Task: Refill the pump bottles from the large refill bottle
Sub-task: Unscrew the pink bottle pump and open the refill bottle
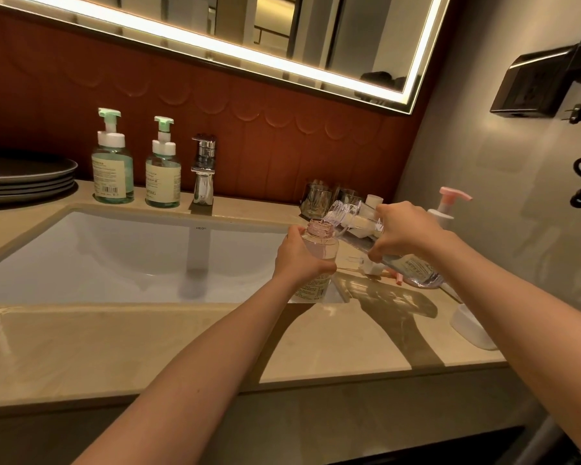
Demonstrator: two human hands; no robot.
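Note:
My left hand [299,255] grips a small clear pinkish bottle [319,239] with its pump off and its neck open, upright at the right edge of the sink. My right hand [405,229] holds the large clear refill bottle [413,268] tilted on its side, its open mouth [337,211] just above the small bottle's neck. Two green pump bottles [112,169] [163,174] stand behind the sink, left of the tap. A pink-topped pump bottle [448,206] stands at the back right by the wall.
A chrome tap [203,169] stands behind the white sink basin [114,250]. Dark plates [27,176] are stacked at the far left. Glass tumblers [317,199] stand behind my hands. A white cap [472,327] lies on the counter at the right. A black hairdryer holder [550,82] hangs on the right wall.

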